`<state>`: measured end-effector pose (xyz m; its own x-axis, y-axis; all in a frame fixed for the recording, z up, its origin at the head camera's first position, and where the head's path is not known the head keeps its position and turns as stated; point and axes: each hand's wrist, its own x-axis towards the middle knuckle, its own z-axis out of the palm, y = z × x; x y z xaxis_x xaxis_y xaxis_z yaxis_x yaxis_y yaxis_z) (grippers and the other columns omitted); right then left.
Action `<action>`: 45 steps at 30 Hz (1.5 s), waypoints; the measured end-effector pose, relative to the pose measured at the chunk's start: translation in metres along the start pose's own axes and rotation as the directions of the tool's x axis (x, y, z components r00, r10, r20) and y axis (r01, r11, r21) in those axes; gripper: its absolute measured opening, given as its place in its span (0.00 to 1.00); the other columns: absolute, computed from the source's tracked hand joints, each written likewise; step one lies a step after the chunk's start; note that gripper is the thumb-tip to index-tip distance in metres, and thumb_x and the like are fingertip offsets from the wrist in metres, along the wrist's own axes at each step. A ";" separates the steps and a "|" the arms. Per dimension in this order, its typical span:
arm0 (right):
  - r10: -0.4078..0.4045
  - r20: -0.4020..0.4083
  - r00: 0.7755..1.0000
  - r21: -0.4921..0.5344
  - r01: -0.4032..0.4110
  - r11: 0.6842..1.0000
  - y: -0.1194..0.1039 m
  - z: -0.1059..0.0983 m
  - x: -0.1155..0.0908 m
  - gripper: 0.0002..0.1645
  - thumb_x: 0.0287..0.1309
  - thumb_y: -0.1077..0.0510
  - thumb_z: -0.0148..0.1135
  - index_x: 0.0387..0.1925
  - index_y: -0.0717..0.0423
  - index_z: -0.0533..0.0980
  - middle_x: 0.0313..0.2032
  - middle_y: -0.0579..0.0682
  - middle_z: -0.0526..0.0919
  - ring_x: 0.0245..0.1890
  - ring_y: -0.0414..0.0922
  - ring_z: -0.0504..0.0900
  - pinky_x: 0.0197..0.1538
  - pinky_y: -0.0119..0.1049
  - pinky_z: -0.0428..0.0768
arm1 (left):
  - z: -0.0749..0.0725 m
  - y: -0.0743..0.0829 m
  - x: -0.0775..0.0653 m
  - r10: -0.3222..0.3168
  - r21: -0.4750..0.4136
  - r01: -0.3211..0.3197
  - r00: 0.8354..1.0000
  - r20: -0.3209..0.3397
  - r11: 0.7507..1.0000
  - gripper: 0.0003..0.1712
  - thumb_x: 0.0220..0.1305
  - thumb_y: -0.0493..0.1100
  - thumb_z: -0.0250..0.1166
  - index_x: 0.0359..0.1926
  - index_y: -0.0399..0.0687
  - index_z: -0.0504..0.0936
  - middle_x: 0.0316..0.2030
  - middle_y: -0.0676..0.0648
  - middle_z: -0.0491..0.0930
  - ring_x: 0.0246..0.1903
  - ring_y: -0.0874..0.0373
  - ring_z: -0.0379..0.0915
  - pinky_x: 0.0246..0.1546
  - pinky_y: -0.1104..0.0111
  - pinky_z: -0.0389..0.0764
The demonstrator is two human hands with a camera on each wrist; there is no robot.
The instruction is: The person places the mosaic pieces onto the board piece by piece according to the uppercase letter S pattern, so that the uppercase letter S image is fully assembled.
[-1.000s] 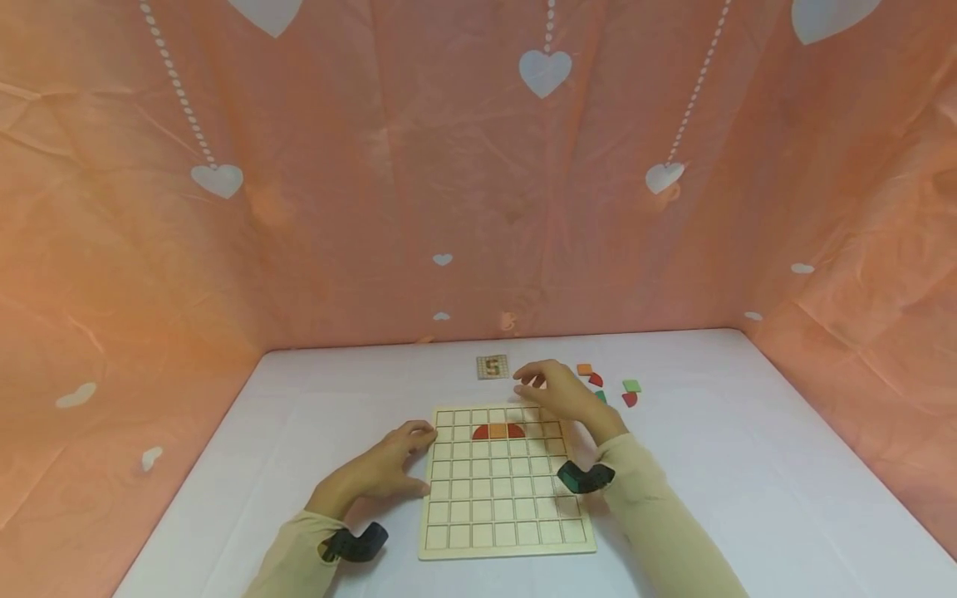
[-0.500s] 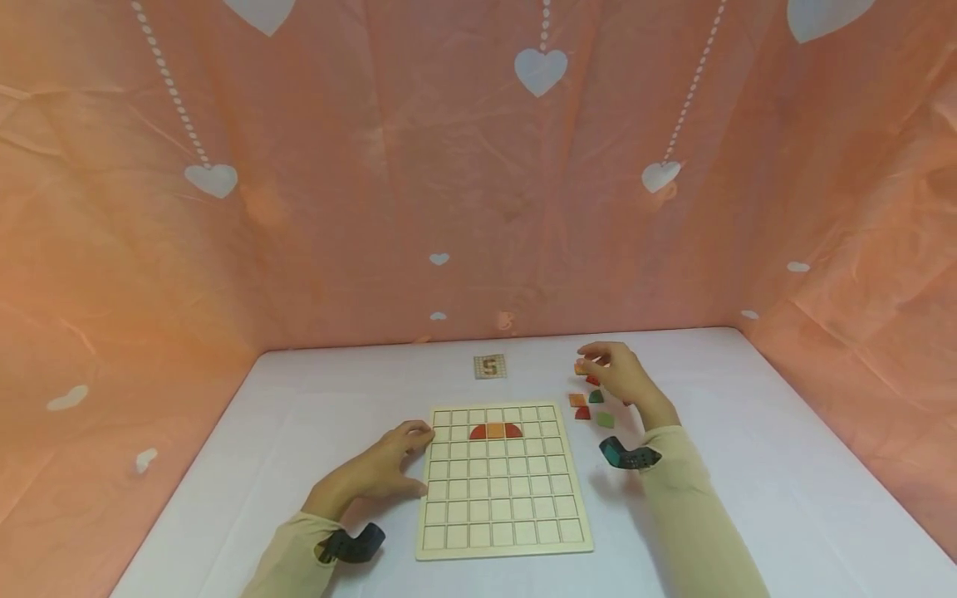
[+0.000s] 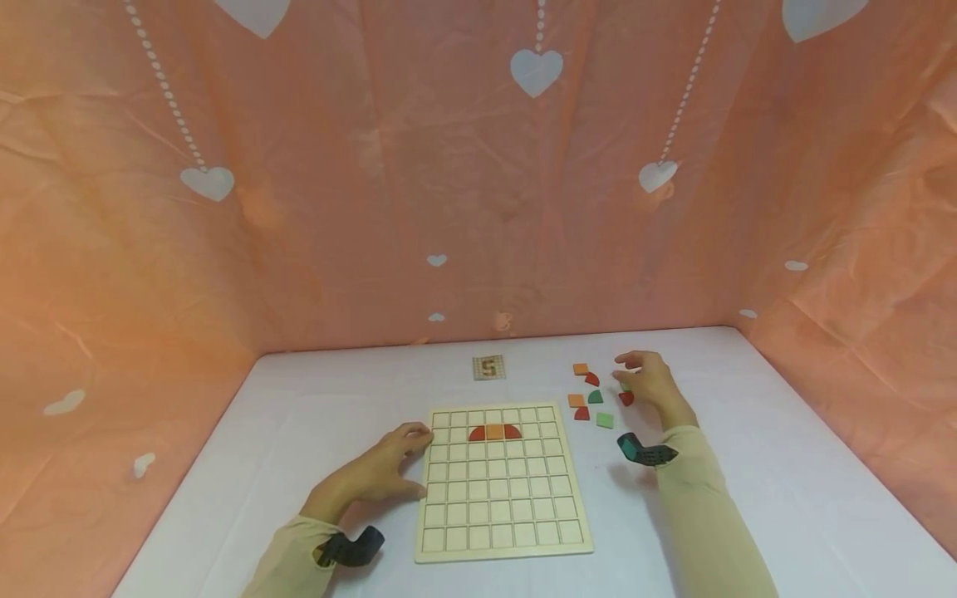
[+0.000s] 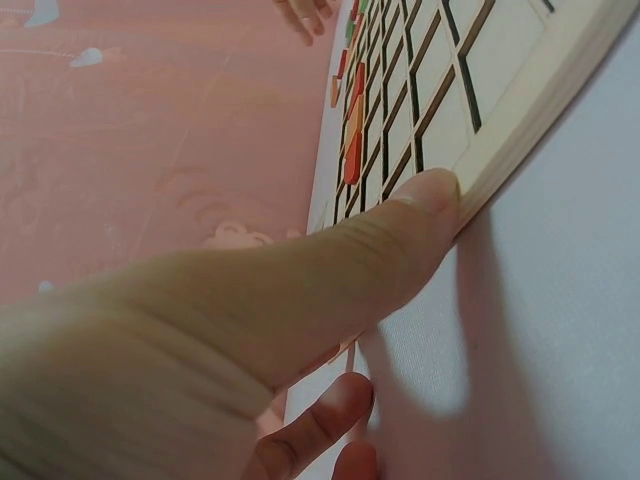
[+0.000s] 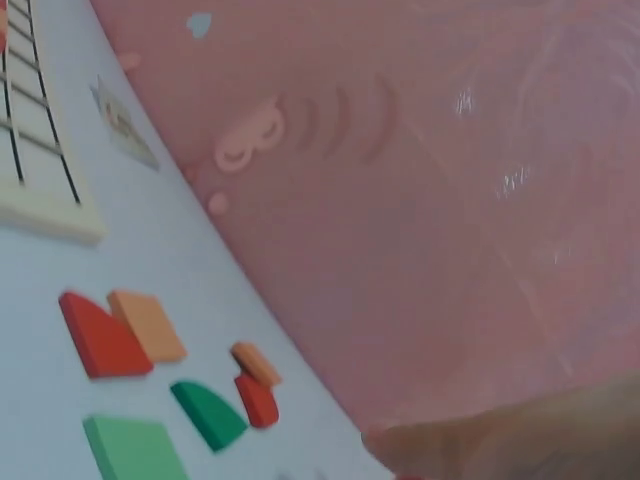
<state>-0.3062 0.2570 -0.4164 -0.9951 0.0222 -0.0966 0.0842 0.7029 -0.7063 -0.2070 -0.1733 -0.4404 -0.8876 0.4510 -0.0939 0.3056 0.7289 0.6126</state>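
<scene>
A pale wooden grid board [image 3: 503, 490] lies on the table. Set in its second row are an orange square [image 3: 494, 432] and a red quarter-round piece [image 3: 477, 433] on one side, with another red one [image 3: 512, 432] on the other. My left hand [image 3: 374, 469] rests at the board's left side, fingers relaxed; in the left wrist view its thumb [image 4: 425, 195] touches the edge. At the back right, my right hand [image 3: 652, 386] hovers with loosely bent fingers and nothing visible between them. Close under it are a red quarter-round [image 3: 626, 399] and a light green piece [image 3: 625, 387], partly hidden by the fingers.
Right of the board lie loose pieces: orange squares [image 3: 581, 369], red quarter-rounds [image 3: 581, 413], a dark green quarter-round [image 3: 595, 397] and a light green square [image 3: 605, 420]. A small pattern card [image 3: 489, 367] sits behind the board. Pink cloth with hearts [image 3: 478, 208] walls the table.
My right hand has moved right, from over the board's far edge, past the orange square at the back, to the light green and red pieces. The left hand has stayed at the board.
</scene>
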 end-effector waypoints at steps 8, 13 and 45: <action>0.113 -0.035 0.993 -0.047 -0.115 0.992 0.012 -0.002 -0.003 0.25 0.65 0.59 0.61 0.60 0.68 0.74 0.59 0.71 0.75 0.59 0.64 0.73 0.66 0.61 0.69 | 0.000 0.000 0.000 -0.001 0.002 0.001 1.000 0.000 1.000 0.49 0.49 0.39 0.79 0.71 0.31 0.67 0.72 0.36 0.62 0.73 0.34 0.56 0.73 0.40 0.61; 0.132 -0.046 0.990 -0.076 -0.135 0.988 0.015 -0.001 -0.004 0.24 0.64 0.59 0.61 0.59 0.66 0.75 0.58 0.69 0.77 0.59 0.64 0.74 0.61 0.62 0.66 | 0.000 0.001 0.000 -0.017 -0.003 0.017 1.000 -0.005 1.000 0.49 0.49 0.38 0.79 0.71 0.32 0.67 0.73 0.36 0.62 0.73 0.34 0.56 0.74 0.40 0.61; -0.091 -0.086 0.992 0.113 0.101 0.988 0.002 0.011 0.012 0.15 0.67 0.66 0.52 0.52 0.71 0.74 0.50 0.70 0.78 0.44 0.57 0.82 0.37 0.29 0.84 | 0.000 0.001 0.000 -0.018 0.001 0.018 1.000 0.001 1.000 0.49 0.51 0.41 0.78 0.72 0.34 0.67 0.73 0.38 0.62 0.75 0.35 0.54 0.75 0.42 0.59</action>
<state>-0.3171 0.2512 -0.4268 -0.9994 0.0189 0.0286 -0.0109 0.6166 -0.7872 -0.2067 -0.1726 -0.4393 -0.8927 0.4380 -0.1060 0.2896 0.7378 0.6098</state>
